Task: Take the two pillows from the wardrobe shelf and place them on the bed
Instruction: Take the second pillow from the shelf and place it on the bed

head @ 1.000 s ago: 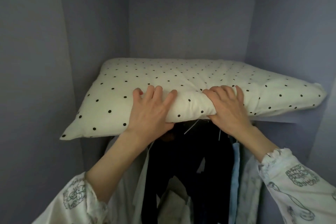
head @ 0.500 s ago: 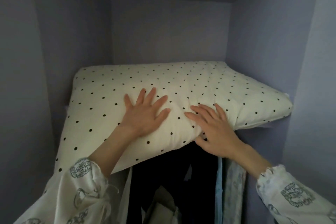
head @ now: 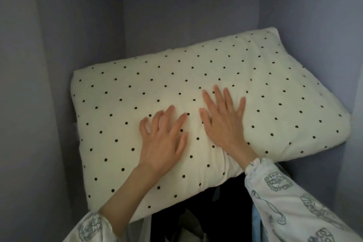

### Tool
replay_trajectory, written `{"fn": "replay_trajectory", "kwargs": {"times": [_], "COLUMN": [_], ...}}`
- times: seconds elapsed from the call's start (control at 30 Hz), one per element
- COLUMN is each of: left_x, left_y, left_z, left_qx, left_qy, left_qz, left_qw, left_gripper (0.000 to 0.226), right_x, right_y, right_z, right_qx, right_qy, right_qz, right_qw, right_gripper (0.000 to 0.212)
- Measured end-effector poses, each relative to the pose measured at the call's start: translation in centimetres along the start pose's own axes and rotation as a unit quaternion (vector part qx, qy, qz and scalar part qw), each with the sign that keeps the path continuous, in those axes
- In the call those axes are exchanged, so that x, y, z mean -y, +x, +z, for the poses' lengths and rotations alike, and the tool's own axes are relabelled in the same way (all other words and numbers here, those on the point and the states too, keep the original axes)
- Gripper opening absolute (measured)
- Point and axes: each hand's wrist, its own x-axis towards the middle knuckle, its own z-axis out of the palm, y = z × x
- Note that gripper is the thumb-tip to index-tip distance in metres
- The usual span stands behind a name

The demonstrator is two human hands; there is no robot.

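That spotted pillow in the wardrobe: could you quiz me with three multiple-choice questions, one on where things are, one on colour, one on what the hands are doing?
1. Where do both hands lie?
A. On top of the pillow
B. On the hanging clothes
C. On the wardrobe's side wall

2. What does the pillow look like?
A. Plain blue
B. Cream with black dots
C. Red striped

3. How are the right hand's fingers?
A. Clenched in a fist
B. Spread flat
C. Pinching a hanger

Answers:
1 A: the left hand and right hand both rest on the pillow.
2 B: black dots cover its cream cloth.
3 B: its fingers lie straight and spread on the cloth.
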Motion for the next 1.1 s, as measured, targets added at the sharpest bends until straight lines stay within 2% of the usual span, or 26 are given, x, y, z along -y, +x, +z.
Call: {"fn": "replay_trajectory", "kwargs": {"times": [0.23, 0.33, 0.43, 0.57, 0.8, 1.0, 1.1], "left_x": [2.8, 3.4, 4.1, 4.5, 4.5, 3.9, 3.2], "left_y": [10.6, 13.7, 14.5, 13.7, 9.1, 3.0, -1.1], "left_z": [-2.0, -3.1, -3.7, -3.8, -2.2, -0.2, 1.5], "left_qx": [-0.058, -0.080, -0.096, -0.085, -0.068, -0.043, -0.020], "left_qy": [0.069, 0.073, 0.070, 0.066, 0.040, 0.007, -0.034], "left_qz": [0.002, 0.002, -0.013, -0.041, -0.124, -0.246, -0.316], "left_qw": [0.996, 0.994, 0.993, 0.993, 0.989, 0.968, 0.948], "left_gripper": [0.055, 0.063, 0.075, 0.083, 0.082, 0.083, 0.083], "right_x": [-1.1, -1.8, -2.1, -2.5, -3.8, -5.1, -4.6], "right_y": [-2.1, -2.6, -2.6, -2.4, -2.8, -1.3, -0.1], "right_z": [1.8, 2.9, 3.7, 3.6, 3.4, 2.2, 1.2], "right_qx": [-0.114, -0.177, -0.204, -0.193, -0.174, -0.138, -0.100], "right_qy": [-0.017, -0.032, -0.035, -0.044, -0.056, -0.081, -0.081], "right_qz": [-0.065, -0.097, -0.110, -0.129, -0.210, -0.338, -0.368], "right_qw": [0.991, 0.979, 0.972, 0.972, 0.961, 0.928, 0.921], "right_gripper": [0.048, 0.049, 0.051, 0.051, 0.056, 0.062, 0.062]}}
